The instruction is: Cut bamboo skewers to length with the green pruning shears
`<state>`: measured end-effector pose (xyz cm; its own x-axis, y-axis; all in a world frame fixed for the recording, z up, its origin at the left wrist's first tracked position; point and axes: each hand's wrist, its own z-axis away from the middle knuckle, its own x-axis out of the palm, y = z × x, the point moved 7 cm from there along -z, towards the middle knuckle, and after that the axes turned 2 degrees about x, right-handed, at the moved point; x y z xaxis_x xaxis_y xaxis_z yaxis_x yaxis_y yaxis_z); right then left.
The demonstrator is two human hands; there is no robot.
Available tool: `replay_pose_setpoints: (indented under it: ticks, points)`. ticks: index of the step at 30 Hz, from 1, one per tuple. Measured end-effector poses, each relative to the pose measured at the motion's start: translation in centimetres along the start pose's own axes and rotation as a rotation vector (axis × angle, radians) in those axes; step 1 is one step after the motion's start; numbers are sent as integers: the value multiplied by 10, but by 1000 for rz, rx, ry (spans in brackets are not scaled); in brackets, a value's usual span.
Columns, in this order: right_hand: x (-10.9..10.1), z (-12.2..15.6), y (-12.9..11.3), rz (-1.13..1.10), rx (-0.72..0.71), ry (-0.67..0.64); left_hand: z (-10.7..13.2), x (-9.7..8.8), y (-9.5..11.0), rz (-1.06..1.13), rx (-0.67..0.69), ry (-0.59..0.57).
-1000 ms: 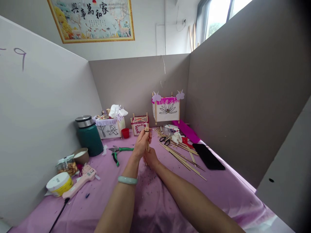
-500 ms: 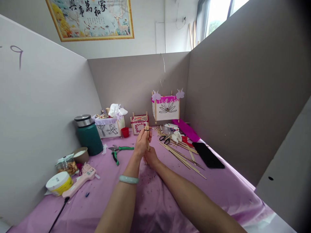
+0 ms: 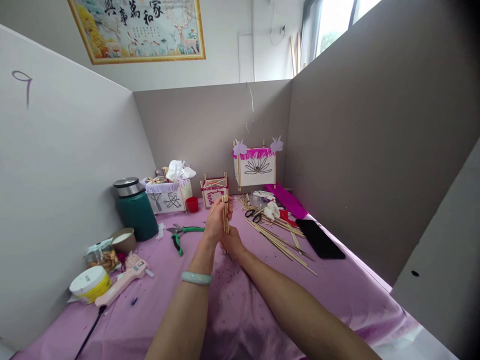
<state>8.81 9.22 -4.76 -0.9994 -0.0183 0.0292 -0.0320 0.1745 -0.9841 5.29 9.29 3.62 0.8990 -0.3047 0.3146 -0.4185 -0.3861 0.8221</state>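
A small upright bundle of wooden sticks [image 3: 225,215], with a dark band near its top, stands between my hands over the middle of the table. My left hand [image 3: 215,220] is closed around its upper part. Lower down, my right hand [image 3: 233,242] grips the same bundle, its fingers partly hidden behind the sticks. Left of my hands lie green-handled pliers [image 3: 183,231], jaws pointing left. To the right are loose thin sticks [image 3: 279,242] and black-handled scissors [image 3: 254,216].
Along the left stand a green thermos [image 3: 137,215], a jar [image 3: 102,257], a yellow-white tub [image 3: 90,285] and a pink glue gun [image 3: 122,282]. Behind are a red cup [image 3: 192,204], small decorated stick-framed boxes [image 3: 215,192] and a lantern [image 3: 258,170]. A black phone [image 3: 320,239] lies right.
The whole view has shifted slightly. Both hands keep their hold on the stick bundle, with hardly any visible movement.
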Motion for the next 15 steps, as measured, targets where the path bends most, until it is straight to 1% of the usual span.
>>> replay_pose_setpoints:
  ticks: [3, 7, 10, 12, 13, 15]
  points:
    - [-2, 1, 4, -29, 83, 4, -1, 1, 0, 22, 10, -6]
    - [-1, -1, 11, -53, 89, -3, 2, 1, 4, 10, -9, -19]
    - [1, -7, 20, -74, 44, -11, 6, 1, 7, -46, -18, -25]
    - [2, -10, 23, -83, -20, 12, 6, 0, 10, -153, 17, -12]
    - [1, -11, 24, -83, -53, 28, 6, -1, 10, -223, 39, 8]
    - [1, -11, 23, -84, -106, 44, 6, -4, 12, -369, 76, 86]
